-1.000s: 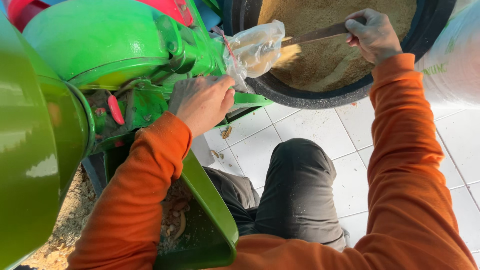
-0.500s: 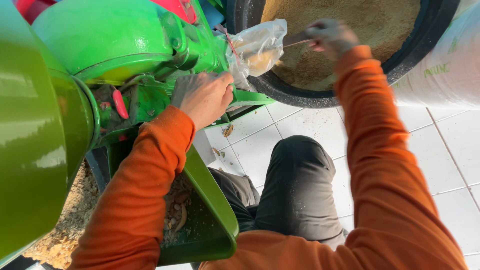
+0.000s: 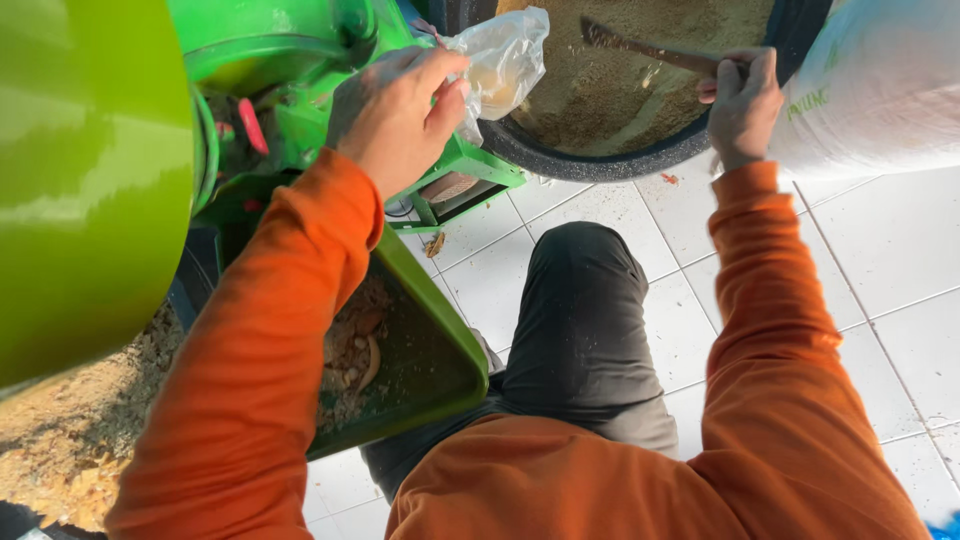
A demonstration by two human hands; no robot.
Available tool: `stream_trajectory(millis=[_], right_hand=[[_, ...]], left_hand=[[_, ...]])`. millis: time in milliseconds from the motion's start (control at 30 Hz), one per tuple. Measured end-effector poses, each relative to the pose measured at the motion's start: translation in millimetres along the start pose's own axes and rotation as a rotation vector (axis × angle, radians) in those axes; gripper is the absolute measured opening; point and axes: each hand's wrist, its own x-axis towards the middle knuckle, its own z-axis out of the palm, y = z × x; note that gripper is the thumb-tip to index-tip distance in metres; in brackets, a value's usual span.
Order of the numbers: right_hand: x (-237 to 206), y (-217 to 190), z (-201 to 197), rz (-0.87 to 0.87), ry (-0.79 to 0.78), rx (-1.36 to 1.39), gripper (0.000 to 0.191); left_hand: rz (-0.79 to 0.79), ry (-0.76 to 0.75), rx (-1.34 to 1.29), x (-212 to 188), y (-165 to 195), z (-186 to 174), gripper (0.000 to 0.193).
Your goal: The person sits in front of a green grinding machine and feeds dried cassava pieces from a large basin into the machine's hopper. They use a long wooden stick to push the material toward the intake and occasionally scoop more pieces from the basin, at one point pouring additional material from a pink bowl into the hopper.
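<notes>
Nearest to me, low in the view, are my orange sleeves and a dark-trousered knee (image 3: 585, 320) over the white tiled floor (image 3: 880, 250). Beside the knee, the green tray (image 3: 440, 360) of the machine holds brown scraps and husk, and loose meal lies heaped on the ground under the big green drum (image 3: 90, 180).

Further out, my left hand (image 3: 400, 110) is curled shut on the neck of a clear plastic bag (image 3: 505, 60) that hangs at the green grinder's outlet (image 3: 300, 50), right over the near rim of the black tub (image 3: 600, 155). The bag looks partly filled with pale meal.

Farthest, my right hand (image 3: 742, 105) is closed around a thin wooden stick (image 3: 650, 50), whose far end lies in the tan ground meal (image 3: 640, 70) filling the tub. A white sack (image 3: 880, 90) stands just beside that hand.

As I judge it, the grip on the bag is the weak point: if it slackens, the bag could slide off the outlet and spill onto the tiles. The stick could also flick meal over the rim.
</notes>
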Motion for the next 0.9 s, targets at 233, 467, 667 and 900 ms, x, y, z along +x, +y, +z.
stream_trajectory(millis=[233,467,667,900], right_hand=[[-76,-37,5,0.064,-0.055,-0.253,0.01],[-95,-74,-9,0.057,0.003,0.238,0.005],[-112,-143,-97,-0.02,-0.009,0.35,0.015],[-163,-289,-133,-0.291,-0.285,0.024,0.017]], left_hand=[[0.041,-0.042,0.057,-105,64,-97,0.03],[-0.211,0.005,0.096,-232,65,-135,0.031],[-0.285,0.002,0.202,-307,55,-129,0.054],[-0.324,0.122,0.184,-346,54,-140,0.057]])
